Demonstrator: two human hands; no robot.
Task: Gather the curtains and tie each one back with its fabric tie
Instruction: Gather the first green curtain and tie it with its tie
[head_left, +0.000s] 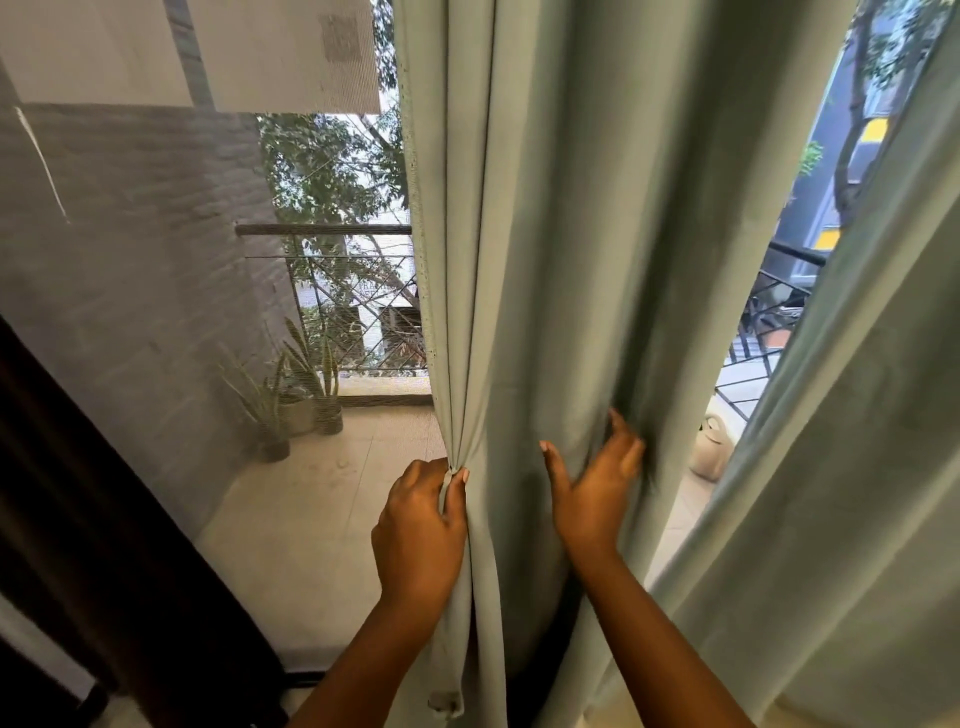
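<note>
Both hands are working the pale green curtain (545, 260) at a screened balcony door.

Head view: the left hand (421, 530) is pinching the curtain's gathered left edge, grip closed on fabric; the right hand (592, 488) is pressing open-fingered into folds near its right edge. A second curtain panel (852, 467) is hanging alongside, right.

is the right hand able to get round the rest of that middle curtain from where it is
Probably yes. The right hand already rests on the middle curtain, fingers hooking into a fold at its right side, with an open gap beside it. The left hand pinches the left edge, so nothing blocks the sweep.
</note>
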